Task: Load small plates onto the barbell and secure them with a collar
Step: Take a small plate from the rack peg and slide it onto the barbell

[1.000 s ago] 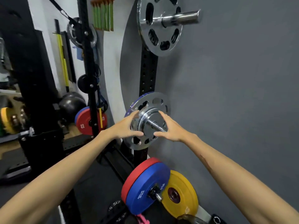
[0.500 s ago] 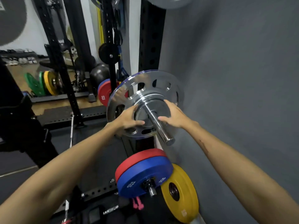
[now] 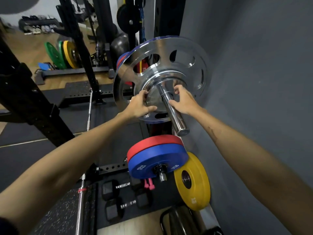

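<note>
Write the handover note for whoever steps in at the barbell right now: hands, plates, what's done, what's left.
Left hand: fingers curled on the left edge of the small chrome plate.
Right hand: fingers on the plate's right side, beside the barbell sleeve.
Small plate is on the sleeve, up against the large chrome plate; whether it sits fully flush cannot be told.
Done: plates are on the sleeve.
Left: press the small plate home, then fit a collar. No collar shows on this sleeve, and the outer end is bare.
</note>
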